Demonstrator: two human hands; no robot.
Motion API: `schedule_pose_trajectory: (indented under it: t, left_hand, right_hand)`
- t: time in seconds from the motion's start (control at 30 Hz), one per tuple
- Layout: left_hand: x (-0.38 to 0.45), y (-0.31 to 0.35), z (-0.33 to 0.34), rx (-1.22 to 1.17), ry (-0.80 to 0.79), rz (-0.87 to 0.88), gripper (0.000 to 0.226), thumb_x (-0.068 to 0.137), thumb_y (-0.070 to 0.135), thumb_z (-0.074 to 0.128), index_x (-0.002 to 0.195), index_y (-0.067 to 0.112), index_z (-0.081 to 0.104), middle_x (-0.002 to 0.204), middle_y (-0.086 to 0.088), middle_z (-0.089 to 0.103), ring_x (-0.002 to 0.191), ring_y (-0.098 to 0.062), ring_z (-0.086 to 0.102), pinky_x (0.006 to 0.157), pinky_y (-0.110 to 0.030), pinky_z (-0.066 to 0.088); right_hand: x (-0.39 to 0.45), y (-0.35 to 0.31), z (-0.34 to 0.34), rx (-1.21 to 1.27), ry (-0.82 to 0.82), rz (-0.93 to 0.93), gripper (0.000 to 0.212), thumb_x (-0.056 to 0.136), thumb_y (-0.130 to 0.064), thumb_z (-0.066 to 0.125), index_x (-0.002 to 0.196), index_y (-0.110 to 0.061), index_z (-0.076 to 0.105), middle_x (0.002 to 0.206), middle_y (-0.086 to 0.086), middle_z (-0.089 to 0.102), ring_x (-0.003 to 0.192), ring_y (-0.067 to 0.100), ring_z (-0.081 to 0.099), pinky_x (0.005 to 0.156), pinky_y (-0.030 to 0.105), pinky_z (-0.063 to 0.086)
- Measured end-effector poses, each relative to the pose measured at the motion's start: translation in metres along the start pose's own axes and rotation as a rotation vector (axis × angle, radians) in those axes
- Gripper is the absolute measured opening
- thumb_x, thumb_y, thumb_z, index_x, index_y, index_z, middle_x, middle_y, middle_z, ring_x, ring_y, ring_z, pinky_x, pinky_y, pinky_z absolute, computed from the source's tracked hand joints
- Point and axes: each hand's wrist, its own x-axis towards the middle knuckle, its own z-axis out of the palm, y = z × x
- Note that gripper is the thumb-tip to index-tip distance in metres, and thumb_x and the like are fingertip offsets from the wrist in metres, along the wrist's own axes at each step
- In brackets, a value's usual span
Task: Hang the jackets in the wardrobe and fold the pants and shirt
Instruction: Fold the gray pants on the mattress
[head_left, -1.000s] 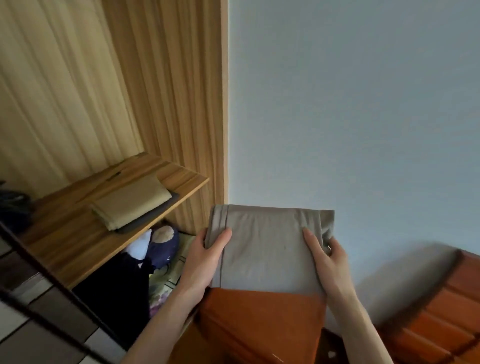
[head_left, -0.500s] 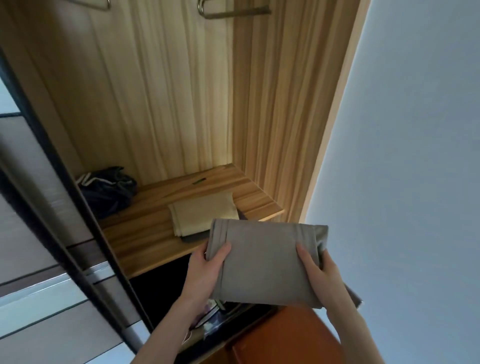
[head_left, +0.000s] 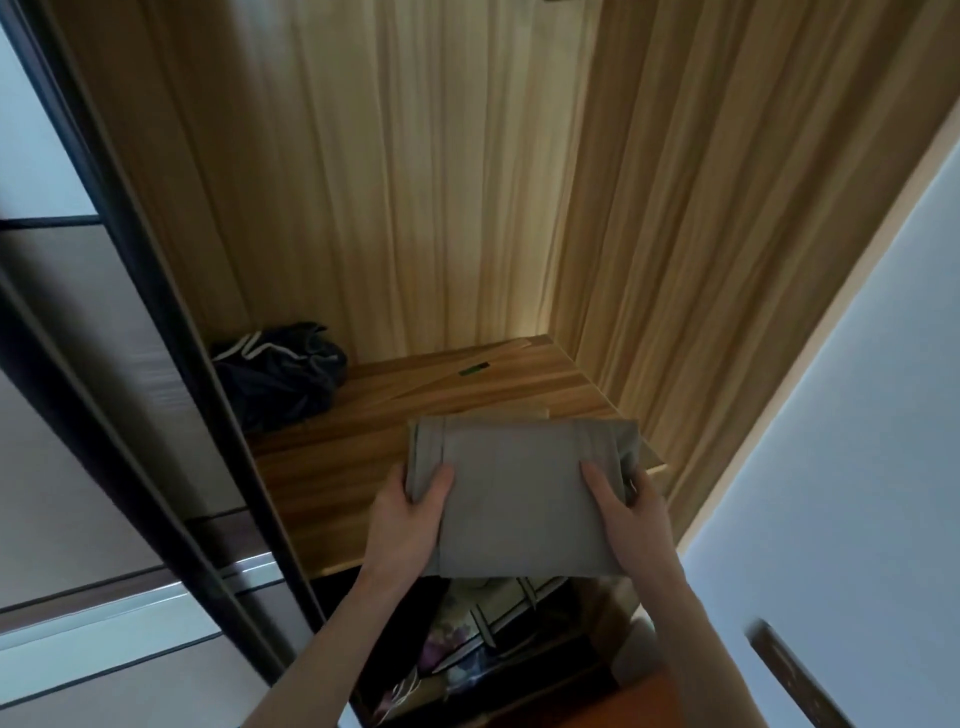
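Both hands pinch a folded grey cloth (head_left: 519, 493), maybe pants, low in the frame: left hand (head_left: 410, 525), right hand (head_left: 631, 519). It sits over the wooden shelf (head_left: 363, 431).

You hold a flat-folded grey garment (head_left: 519, 499) level by its two side edges over the wardrobe's wooden shelf (head_left: 332, 467).
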Motion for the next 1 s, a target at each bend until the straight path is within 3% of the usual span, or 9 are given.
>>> schedule_pose_trajectory:
  t: [0.07, 0.23, 0.37, 0.43, 0.57, 0.73, 0.83, 0.9, 1.0]
  left_hand:
    - [0.021, -0.002, -0.003, 0.009, 0.014, 0.005, 0.027, 0.095, 0.054, 0.068, 0.116, 0.040, 0.057, 0.108, 0.023, 0.065, 0.085, 0.020, 0.063, 0.064, -0.002, 0.048]
    - [0.073, -0.008, 0.001, -0.015, 0.071, -0.018, 0.038, 0.094, 0.060, 0.065, 0.123, 0.041, 0.051, 0.109, 0.026, 0.060, 0.097, 0.008, 0.059, 0.080, -0.021, 0.050]
    - [0.110, -0.018, 0.012, -0.014, 0.131, -0.047, 0.042, 0.093, 0.062, 0.065, 0.125, 0.039, 0.051, 0.108, 0.025, 0.059, 0.098, 0.002, 0.061, 0.089, -0.032, 0.053]
    - [0.124, -0.025, 0.018, -0.012, 0.153, -0.066, 0.044, 0.093, 0.061, 0.065, 0.128, 0.036, 0.052, 0.109, 0.024, 0.059, 0.102, -0.004, 0.063, 0.091, -0.034, 0.054]
    - [0.147, -0.038, 0.029, 0.007, 0.168, -0.114, 0.063, 0.093, 0.060, 0.066, 0.144, 0.027, 0.050, 0.109, 0.021, 0.056, 0.095, -0.004, 0.058, 0.090, -0.031, 0.049]
    - [0.163, -0.054, 0.037, -0.018, 0.143, -0.180, 0.067, 0.089, 0.051, 0.076, 0.143, 0.025, 0.047, 0.113, 0.013, 0.060, 0.092, -0.006, 0.059, 0.081, -0.027, 0.050]
    - [0.169, -0.066, 0.042, -0.010, 0.146, -0.180, 0.068, 0.089, 0.048, 0.079, 0.143, 0.021, 0.047, 0.119, 0.006, 0.062, 0.098, -0.012, 0.061, 0.088, -0.031, 0.052]
    - [0.170, -0.072, 0.045, -0.028, 0.166, -0.181, 0.066, 0.090, 0.045, 0.079, 0.142, 0.019, 0.048, 0.111, 0.011, 0.061, 0.095, -0.009, 0.062, 0.082, -0.025, 0.052]
    - [0.170, -0.080, 0.049, -0.039, 0.197, -0.177, 0.056, 0.090, 0.040, 0.080, 0.134, 0.020, 0.052, 0.104, 0.018, 0.060, 0.098, -0.010, 0.065, 0.072, -0.017, 0.048]
  right_hand:
    - [0.021, -0.010, 0.013, -0.034, -0.015, -0.043, 0.062, 0.088, -0.062, 0.072, 0.137, -0.026, 0.059, 0.114, -0.022, 0.067, 0.102, -0.001, 0.065, 0.083, 0.024, 0.053]
    - [0.074, -0.023, 0.036, -0.048, -0.064, -0.087, 0.054, 0.090, -0.060, 0.073, 0.131, -0.026, 0.064, 0.119, -0.011, 0.074, 0.106, 0.011, 0.071, 0.096, 0.044, 0.058]
    - [0.117, -0.019, 0.055, -0.083, -0.070, -0.095, 0.050, 0.090, -0.059, 0.073, 0.125, -0.023, 0.066, 0.113, -0.008, 0.074, 0.102, 0.013, 0.071, 0.093, 0.045, 0.058]
    - [0.136, -0.011, 0.064, -0.105, -0.063, -0.106, 0.049, 0.088, -0.062, 0.073, 0.118, -0.024, 0.067, 0.107, -0.010, 0.074, 0.096, 0.010, 0.070, 0.084, 0.038, 0.057]
    - [0.164, 0.006, 0.078, -0.119, -0.063, -0.074, 0.050, 0.085, -0.066, 0.073, 0.113, -0.025, 0.065, 0.102, -0.015, 0.070, 0.091, 0.006, 0.067, 0.072, 0.027, 0.050]
    - [0.190, 0.028, 0.091, -0.129, -0.097, 0.000, 0.047, 0.086, -0.063, 0.074, 0.115, -0.029, 0.061, 0.100, -0.022, 0.064, 0.085, -0.003, 0.061, 0.064, 0.018, 0.044]
    - [0.198, 0.041, 0.094, -0.131, -0.120, 0.018, 0.046, 0.088, -0.058, 0.075, 0.117, -0.025, 0.061, 0.099, -0.018, 0.065, 0.081, -0.004, 0.060, 0.055, 0.010, 0.044]
    - [0.205, 0.047, 0.096, -0.131, -0.146, 0.042, 0.052, 0.089, -0.057, 0.074, 0.124, -0.019, 0.062, 0.102, -0.013, 0.067, 0.084, 0.001, 0.063, 0.061, 0.013, 0.047]
    - [0.210, 0.053, 0.101, -0.144, -0.189, 0.085, 0.064, 0.091, -0.058, 0.073, 0.136, -0.015, 0.059, 0.120, -0.001, 0.068, 0.098, 0.017, 0.065, 0.082, 0.031, 0.051]
